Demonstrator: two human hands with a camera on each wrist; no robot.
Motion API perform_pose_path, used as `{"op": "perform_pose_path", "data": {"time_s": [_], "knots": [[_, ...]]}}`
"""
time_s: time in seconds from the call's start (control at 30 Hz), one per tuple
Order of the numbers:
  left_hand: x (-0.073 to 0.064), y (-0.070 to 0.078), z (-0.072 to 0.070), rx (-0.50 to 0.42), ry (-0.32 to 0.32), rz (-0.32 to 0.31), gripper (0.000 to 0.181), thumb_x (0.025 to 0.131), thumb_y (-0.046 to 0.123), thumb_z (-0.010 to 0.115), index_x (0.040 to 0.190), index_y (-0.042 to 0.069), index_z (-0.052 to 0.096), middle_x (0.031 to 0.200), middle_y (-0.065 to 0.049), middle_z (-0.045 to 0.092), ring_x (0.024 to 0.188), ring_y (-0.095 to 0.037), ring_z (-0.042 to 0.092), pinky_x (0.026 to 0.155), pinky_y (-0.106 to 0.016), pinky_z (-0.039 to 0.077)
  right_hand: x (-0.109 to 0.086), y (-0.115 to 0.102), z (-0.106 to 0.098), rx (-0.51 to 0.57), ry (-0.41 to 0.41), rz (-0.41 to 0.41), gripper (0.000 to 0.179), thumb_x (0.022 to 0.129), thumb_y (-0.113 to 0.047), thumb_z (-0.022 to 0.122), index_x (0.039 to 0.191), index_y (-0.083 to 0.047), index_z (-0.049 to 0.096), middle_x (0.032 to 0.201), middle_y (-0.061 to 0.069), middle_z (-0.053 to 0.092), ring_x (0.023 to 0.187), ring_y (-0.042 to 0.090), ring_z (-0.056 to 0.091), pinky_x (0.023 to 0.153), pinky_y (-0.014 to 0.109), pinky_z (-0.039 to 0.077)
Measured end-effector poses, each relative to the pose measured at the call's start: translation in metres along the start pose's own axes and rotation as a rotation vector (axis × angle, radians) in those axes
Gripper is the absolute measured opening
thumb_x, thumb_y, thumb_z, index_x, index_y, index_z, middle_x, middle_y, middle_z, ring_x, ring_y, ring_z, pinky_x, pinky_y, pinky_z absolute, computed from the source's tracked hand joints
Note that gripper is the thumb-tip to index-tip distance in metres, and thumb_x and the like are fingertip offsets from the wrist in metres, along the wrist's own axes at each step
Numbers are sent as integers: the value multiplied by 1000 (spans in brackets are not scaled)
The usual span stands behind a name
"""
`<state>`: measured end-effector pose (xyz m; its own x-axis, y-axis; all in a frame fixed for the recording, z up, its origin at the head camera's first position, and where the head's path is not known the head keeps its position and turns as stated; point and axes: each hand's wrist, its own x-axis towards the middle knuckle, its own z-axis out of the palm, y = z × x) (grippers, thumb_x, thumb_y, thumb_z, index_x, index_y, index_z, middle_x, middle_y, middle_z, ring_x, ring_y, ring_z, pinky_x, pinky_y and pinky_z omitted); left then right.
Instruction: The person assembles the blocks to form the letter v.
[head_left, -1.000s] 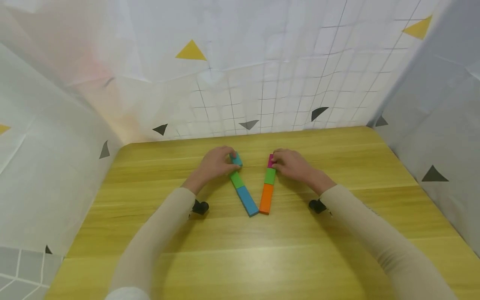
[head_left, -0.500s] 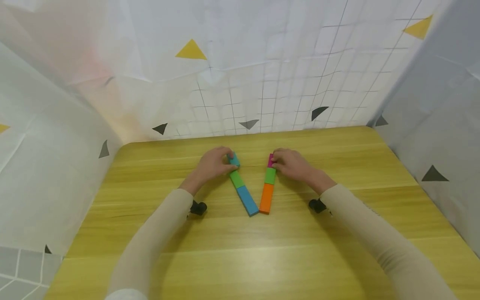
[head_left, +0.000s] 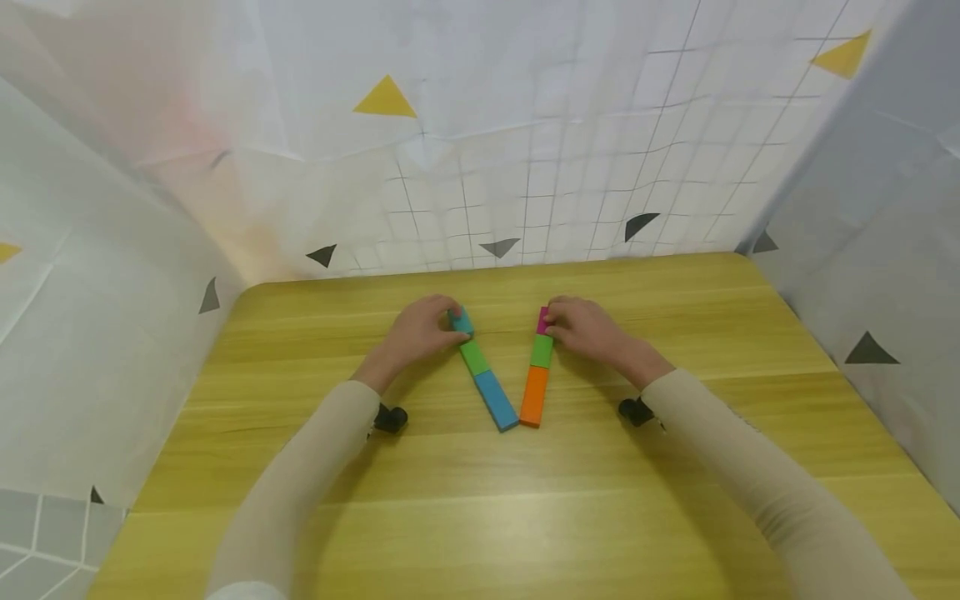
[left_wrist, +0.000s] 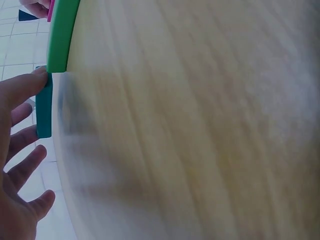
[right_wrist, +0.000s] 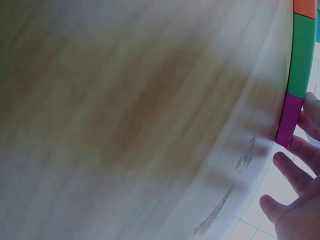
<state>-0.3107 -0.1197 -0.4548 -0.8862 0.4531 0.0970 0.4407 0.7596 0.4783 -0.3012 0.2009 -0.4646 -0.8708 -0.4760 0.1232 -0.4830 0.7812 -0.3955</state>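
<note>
In the head view my left hand (head_left: 422, 331) pinches a light blue block (head_left: 462, 322) between thumb and fingers, at the far end of a slanted row. Below it in that row come a green block (head_left: 474, 357) and a longer blue block (head_left: 497, 401). The left wrist view shows a narrow gap between the held teal-looking block (left_wrist: 44, 106) and the tabletop. My right hand (head_left: 588, 331) pinches a magenta block (head_left: 543, 320) at the far end of a second row. A green block (head_left: 541, 351) and a longer orange block (head_left: 533, 397) continue it.
Both rows lie on a wooden table (head_left: 480, 517) and nearly meet at their near ends, forming a V. White sheets (head_left: 480, 192) with triangles and grid lines stand behind the table and at both sides. A black device (head_left: 391, 418) sits at each wrist.
My left hand has shifted slightly left with the light blue block, which now lines up more closely with the green block of its row. The right hand stays on the magenta block.
</note>
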Motion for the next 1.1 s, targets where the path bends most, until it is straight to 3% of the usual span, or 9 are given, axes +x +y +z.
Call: {"op": "perform_pose_path", "data": {"time_s": [0.67, 1.1], "knots": [[0, -4, 5, 19, -18, -6, 32, 87, 44, 74, 107, 19, 65, 119, 3, 64, 112, -20, 59, 100, -40, 48, -2, -1, 0, 19, 0, 6, 15, 97, -17, 64, 106, -7, 71, 103, 6, 67, 89, 24, 59, 86, 40, 52], [-2, -3, 5, 51, -29, -23, 29, 88, 43, 73, 105, 21, 65, 127, 1, 63, 116, -22, 59, 100, -41, 49, -1, -2, -1, 14, 3, 5, 13, 97, -17, 64, 104, -8, 70, 101, 6, 66, 88, 23, 58, 84, 39, 51]]}}
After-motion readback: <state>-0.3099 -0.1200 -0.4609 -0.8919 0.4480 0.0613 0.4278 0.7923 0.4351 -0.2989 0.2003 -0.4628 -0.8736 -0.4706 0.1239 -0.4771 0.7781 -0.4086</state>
